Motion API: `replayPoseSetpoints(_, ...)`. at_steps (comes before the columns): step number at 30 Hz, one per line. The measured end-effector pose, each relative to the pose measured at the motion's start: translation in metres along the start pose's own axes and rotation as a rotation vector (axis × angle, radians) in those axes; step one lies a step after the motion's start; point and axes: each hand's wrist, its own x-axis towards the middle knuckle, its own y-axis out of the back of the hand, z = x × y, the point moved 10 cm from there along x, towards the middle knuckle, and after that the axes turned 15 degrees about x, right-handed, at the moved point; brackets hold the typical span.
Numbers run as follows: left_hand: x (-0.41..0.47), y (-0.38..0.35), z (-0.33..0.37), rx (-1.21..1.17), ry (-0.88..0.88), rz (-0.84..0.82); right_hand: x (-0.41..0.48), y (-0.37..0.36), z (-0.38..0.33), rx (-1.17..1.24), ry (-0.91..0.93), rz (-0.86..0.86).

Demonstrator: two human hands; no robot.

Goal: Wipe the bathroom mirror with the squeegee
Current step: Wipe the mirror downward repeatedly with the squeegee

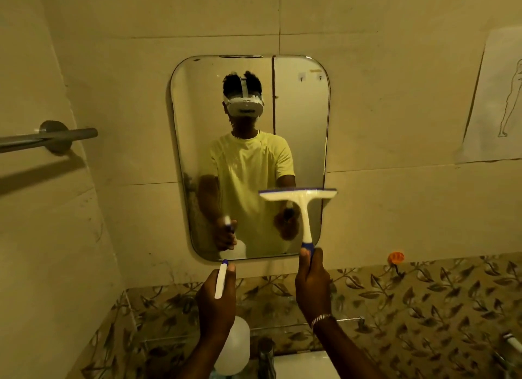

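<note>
A rounded rectangular mirror hangs on the tiled wall straight ahead. My right hand grips the blue end of a white squeegee, held upright. Its blade lies across the mirror's lower right part, near the right edge. My left hand holds a white spray bottle by its head, nozzle pointing at the mirror's bottom edge. The mirror's lower left looks hazy and speckled. My reflection shows both hands.
A metal towel bar juts from the left wall. A paper drawing is taped at the right. A leaf-patterned tile band runs below the mirror, with an orange hook. A tap and white basin sit below.
</note>
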Motion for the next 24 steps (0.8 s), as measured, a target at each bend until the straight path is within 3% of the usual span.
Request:
replayPoseSetpoints(8, -0.009, 0.007, -0.014, 0.016, 0.046, 0.015, -0.096, 0.011, 0.110, -0.155, -0.366, -0.083)
replayPoseSetpoints(13, -0.012, 0.015, -0.018, 0.024, 0.045, 0.028, -0.125, 0.024, 0.124, -0.181, -0.523, -0.019)
replayPoseSetpoints(16, -0.011, 0.023, -0.019, 0.006, 0.051, 0.030, -0.109, 0.023, 0.078, -0.068, -0.443, 0.011)
replayPoseSetpoints(20, -0.007, 0.030, -0.015, -0.009, 0.053, 0.020, -0.031, 0.003, -0.039, 0.116, -0.144, -0.040)
replayPoseSetpoints(24, -0.005, 0.036, -0.016, -0.042, 0.118, 0.025, 0.064, -0.022, -0.154, 0.130, 0.106, -0.030)
